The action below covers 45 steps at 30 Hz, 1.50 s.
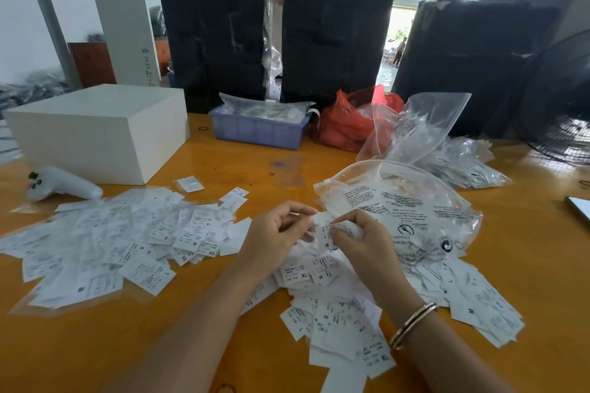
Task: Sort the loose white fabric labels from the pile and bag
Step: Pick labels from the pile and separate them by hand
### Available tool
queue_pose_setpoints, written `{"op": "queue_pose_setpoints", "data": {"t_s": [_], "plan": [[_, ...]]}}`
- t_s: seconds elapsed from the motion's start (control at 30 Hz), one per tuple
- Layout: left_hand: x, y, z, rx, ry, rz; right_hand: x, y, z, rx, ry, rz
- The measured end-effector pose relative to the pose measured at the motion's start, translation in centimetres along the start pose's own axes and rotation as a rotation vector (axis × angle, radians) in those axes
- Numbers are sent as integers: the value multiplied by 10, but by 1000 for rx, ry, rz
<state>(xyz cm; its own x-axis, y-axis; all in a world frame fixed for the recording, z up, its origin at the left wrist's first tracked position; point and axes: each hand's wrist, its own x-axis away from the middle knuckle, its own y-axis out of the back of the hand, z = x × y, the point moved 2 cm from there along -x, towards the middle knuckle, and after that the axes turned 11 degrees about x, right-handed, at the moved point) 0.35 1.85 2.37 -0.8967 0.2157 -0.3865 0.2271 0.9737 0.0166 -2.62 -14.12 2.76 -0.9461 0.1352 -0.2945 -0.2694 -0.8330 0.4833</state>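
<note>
Left hand: the left hand (274,234) sits above the near pile, palm turned inward, fingers curled, thumb and forefinger pinching the edge of a white label (322,228) held between both hands.
Right hand: the right hand (357,241) faces the left, fingers curled, fingertips gripping the same label from the other side; a bangle (412,324) circles the wrist.
Forearms: both reach in from the near edge and converge at mid-table.
Near pile: loose labels (344,322) lie heaped under and around the hands on the orange table (255,166).
Left pile: a spread of labels (121,242) lies left of the hands, sizes XS, M, XL legible.
Bag: a clear printed bag (415,207) lies just beyond the right hand, touching the near pile.
</note>
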Motion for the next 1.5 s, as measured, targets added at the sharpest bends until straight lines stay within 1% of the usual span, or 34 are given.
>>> {"op": "queue_pose_setpoints", "data": {"t_s": [0.27, 0.4, 0.5, 0.53, 0.63, 0.67, 0.7, 0.77, 0.87, 0.97, 1.1, 1.17, 1.27, 1.37, 1.43, 1.5], "plan": [[-1, 0, 2, 7, -4, -2, 0, -2, 1, -31, -35, 3], [-1, 1, 3, -8, -2, 22, 3, -6, 2, -66, -14, 107], [-1, -1, 4, -20, 14, 63, 4, -10, 0, 15, 12, 165], [-1, -1, 5, -7, 13, 62, 5, -10, -1, -4, -11, 176], [-2, 1, 5, 65, 21, 6, 3, -8, -3, -319, -180, 215], [-2, 1, 5, 94, 25, -14, 2, -6, -3, -373, -222, 211], [-2, 1, 5, 120, 32, -27, 1, -4, -4, -366, -244, 202], [-2, 1, 5, 130, 37, -19, 1, -4, -2, -285, -222, 201], [-2, 0, 6, 114, 33, 32, 4, -9, 2, -249, -174, 256], [-1, -1, 5, 123, 32, 36, 6, -9, 6, -350, -183, 299], [-2, 4, 5, 100, 121, 26, 3, -3, 5, -523, -222, 204], [-2, 6, 8, 2, 140, 44, 1, -3, 2, -425, -196, 138], [-3, 5, 11, -30, 124, 19, 2, -8, -2, -139, -70, 56], [-3, 3, 11, -7, 115, 27, 4, -16, -1, 32, 63, 105], [-3, 4, 11, -15, 120, 40, 6, -20, -1, 78, 82, 149], [-3, 4, 10, -16, 120, 44, 5, -18, 0, 64, 61, 136]]}}
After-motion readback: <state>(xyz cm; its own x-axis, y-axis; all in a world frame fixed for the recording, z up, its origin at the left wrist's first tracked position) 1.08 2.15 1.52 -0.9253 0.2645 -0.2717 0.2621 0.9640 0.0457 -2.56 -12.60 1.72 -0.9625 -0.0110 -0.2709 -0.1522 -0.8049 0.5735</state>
